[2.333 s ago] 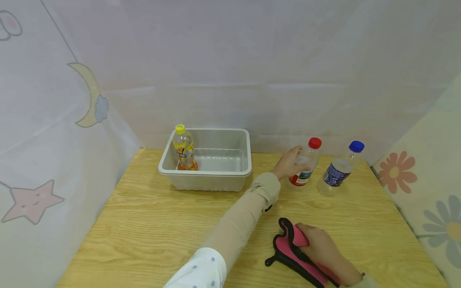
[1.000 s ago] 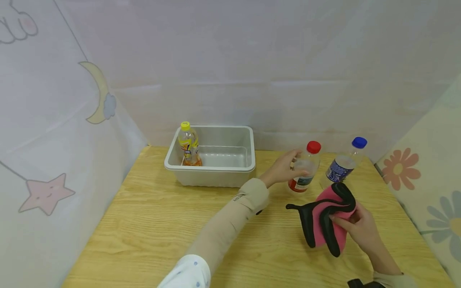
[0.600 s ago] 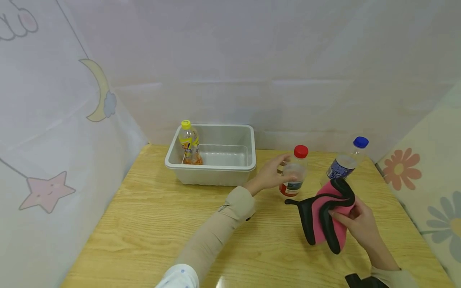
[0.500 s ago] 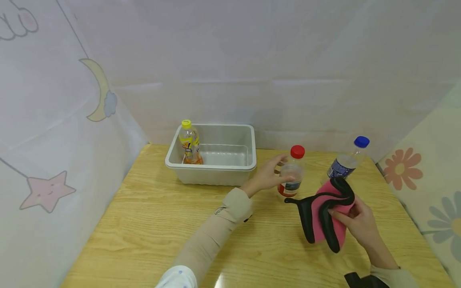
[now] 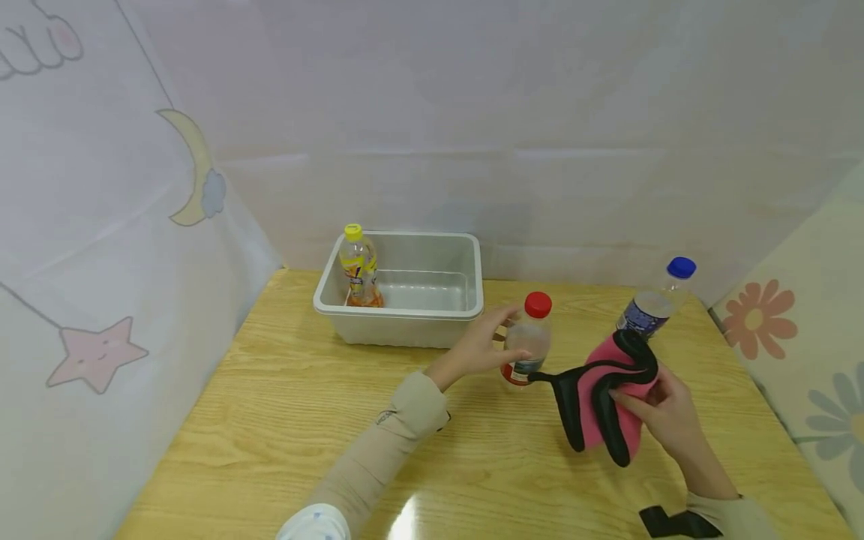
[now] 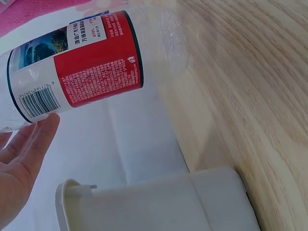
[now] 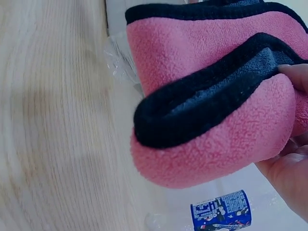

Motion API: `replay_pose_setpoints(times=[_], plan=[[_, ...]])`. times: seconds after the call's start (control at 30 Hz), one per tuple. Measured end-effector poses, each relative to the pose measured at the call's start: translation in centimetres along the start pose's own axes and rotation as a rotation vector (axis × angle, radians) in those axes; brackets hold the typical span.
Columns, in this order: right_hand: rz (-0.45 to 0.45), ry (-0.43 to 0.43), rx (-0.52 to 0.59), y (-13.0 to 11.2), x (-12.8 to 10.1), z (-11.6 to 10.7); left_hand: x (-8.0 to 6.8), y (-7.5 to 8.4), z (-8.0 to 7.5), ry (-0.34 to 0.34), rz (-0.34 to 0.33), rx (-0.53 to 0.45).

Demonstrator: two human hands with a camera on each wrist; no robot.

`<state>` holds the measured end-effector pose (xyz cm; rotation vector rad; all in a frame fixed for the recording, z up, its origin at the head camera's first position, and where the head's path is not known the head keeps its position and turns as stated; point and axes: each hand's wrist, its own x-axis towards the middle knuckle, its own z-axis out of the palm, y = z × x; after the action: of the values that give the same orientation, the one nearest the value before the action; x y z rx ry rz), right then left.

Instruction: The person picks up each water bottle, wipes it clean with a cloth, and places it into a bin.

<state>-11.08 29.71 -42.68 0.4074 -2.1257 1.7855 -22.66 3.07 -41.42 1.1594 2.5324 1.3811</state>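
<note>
My left hand (image 5: 472, 346) grips a clear plastic bottle (image 5: 531, 339) with a red cap and a red label, thumb on the near side. The left wrist view shows the bottle's label (image 6: 98, 62) close up, fingers (image 6: 41, 144) against it; whether its base touches the table I cannot tell. Folded in my right hand (image 5: 675, 420) is a pink towel (image 5: 594, 397) with black edging, held up over the table, thumb on top. Behind the towel stands a blue-capped bottle (image 5: 653, 300), its lower part hidden; its blue label (image 7: 221, 211) shows in the right wrist view.
A grey-white plastic basin (image 5: 405, 328) stands at the back, left of the red-capped bottle. Inside it, a yellow-capped bottle (image 5: 361, 271) leans at the left end. The wooden table (image 5: 270, 420) meets a pale cloth backdrop (image 5: 432, 150) behind.
My left hand has brought the red-capped bottle left and towards me, away from the blue-capped one. My right hand raised the towel off the table earlier and has since shifted it only slightly.
</note>
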Motion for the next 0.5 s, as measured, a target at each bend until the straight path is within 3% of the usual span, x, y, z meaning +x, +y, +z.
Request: replay_pose_setpoints(times=[0.27, 0.5], plan=[[-0.032, 0.012, 0.027, 0.1, 0.5, 1.1, -2.0, -0.4, -0.8, 0.024, 0.025, -0.006], [-0.081, -0.020, -0.063, 0.3, 0.9, 2.1, -3.7, -0.6, -1.3, 0.037, 0.037, -0.013]])
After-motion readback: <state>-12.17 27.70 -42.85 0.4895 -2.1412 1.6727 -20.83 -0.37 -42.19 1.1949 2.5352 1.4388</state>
